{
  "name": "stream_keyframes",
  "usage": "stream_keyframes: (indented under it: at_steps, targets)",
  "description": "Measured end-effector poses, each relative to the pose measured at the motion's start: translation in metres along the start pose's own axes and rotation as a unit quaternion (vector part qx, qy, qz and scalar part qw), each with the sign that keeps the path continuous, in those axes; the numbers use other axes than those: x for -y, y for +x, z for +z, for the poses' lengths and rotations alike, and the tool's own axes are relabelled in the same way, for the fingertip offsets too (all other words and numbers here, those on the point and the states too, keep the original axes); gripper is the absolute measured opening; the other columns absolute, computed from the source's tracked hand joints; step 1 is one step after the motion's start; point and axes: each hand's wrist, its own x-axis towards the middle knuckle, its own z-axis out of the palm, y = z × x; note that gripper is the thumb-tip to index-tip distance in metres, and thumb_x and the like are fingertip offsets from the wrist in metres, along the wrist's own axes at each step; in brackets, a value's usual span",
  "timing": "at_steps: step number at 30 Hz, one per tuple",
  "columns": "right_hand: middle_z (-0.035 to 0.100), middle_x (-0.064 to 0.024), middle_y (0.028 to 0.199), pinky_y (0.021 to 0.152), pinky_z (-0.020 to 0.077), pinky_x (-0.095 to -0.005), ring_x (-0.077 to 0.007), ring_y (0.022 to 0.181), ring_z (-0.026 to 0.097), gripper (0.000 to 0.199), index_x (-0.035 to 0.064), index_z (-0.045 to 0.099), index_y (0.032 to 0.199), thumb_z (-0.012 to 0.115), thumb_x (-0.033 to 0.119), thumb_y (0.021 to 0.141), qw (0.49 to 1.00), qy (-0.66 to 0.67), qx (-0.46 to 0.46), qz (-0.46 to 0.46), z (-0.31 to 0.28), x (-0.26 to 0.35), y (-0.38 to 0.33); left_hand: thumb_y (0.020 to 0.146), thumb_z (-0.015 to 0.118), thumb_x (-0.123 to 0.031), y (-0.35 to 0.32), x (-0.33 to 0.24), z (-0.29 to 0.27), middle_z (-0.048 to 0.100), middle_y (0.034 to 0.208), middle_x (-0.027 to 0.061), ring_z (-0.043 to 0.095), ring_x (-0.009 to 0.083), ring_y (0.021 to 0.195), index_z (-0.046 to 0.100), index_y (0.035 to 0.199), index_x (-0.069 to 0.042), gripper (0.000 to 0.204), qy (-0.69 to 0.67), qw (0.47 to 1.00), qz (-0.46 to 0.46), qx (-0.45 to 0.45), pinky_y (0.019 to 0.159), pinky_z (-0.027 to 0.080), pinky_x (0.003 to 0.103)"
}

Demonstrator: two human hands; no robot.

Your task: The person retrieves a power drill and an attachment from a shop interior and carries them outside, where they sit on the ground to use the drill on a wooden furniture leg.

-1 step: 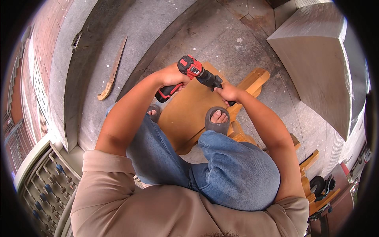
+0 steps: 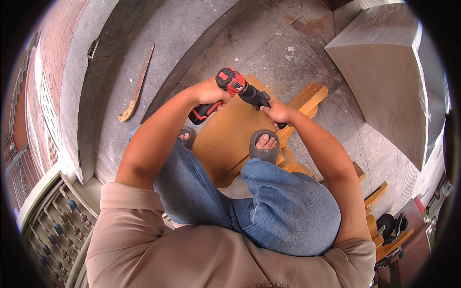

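A red and black cordless drill (image 2: 231, 80) with a black attachment (image 2: 254, 96) on its front is held in both my hands. My left hand (image 2: 210, 93) wraps round the drill's grip, above its battery. My right hand (image 2: 278, 114) is closed on the black side handle (image 2: 282, 126) of the attachment. Beneath the tool lies a flat brown wooden panel (image 2: 218, 139). My sandalled right foot (image 2: 265, 146) rests over the panel's right edge. The attachment's working tip is hidden or too small to make out.
A hand saw (image 2: 140, 84) with a wooden handle lies on the grey ledge (image 2: 168, 33) at left. Wooden pieces (image 2: 307, 98) extend beside the panel. A large wrapped box (image 2: 384, 81) stands at right. A metal railing (image 2: 57, 225) is at lower left.
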Motion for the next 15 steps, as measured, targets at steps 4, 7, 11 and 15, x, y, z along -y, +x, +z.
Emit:
stream_keyframes:
  at_steps: [4,7,11,15]
  targets:
    - [0.058,-0.0107,0.060,0.048,0.0526,-0.0403,-0.0215,0.047,0.059,0.047,-0.0048,0.060,0.086,0.050,0.036,0.107,1.000,0.001,0.001,0.007,0.001,0.010,-0.009,0.074,0.062,0.002,-0.001,0.002,0.000,0.060,0.067,0.0071,0.061,0.0156,0.056,0.056,0.083,-0.002,0.012,0.003,1.000,-0.006,-0.006,0.052,0.051,0.034]
    - [0.058,-0.0111,0.060,0.048,0.0529,-0.0398,-0.0215,0.047,0.059,0.047,-0.0049,0.060,0.086,0.051,0.036,0.108,1.000,-0.001,-0.004,0.005,0.001,0.009,-0.007,0.074,0.062,0.002,0.001,0.004,-0.001,0.060,0.067,0.0071,0.061,0.0155,0.055,0.056,0.084,-0.002,0.012,0.006,1.000,-0.004,-0.003,0.052,0.051,0.034]
    - [0.059,-0.0121,0.060,0.048,0.0536,-0.0396,-0.0229,0.048,0.060,0.031,-0.0051,0.059,0.086,0.056,0.022,0.101,1.000,0.000,-0.001,0.000,-0.001,0.013,-0.011,0.074,0.062,0.002,-0.001,0.002,0.000,0.060,0.067,0.0070,0.061,0.0155,0.055,0.056,0.083,-0.002,0.012,-0.001,1.000,-0.007,-0.004,0.052,0.051,0.034]
    - [0.062,-0.0152,0.063,0.049,0.0553,-0.0402,-0.0258,0.050,0.064,0.015,-0.0054,0.058,0.081,0.055,0.006,0.090,0.998,-0.062,-0.009,0.004,-0.001,0.013,-0.009,0.074,0.061,0.002,-0.002,0.002,0.000,0.060,0.066,0.0068,0.061,0.0155,0.055,0.056,0.082,-0.002,0.011,-0.001,1.000,-0.005,-0.002,0.053,0.051,0.034]
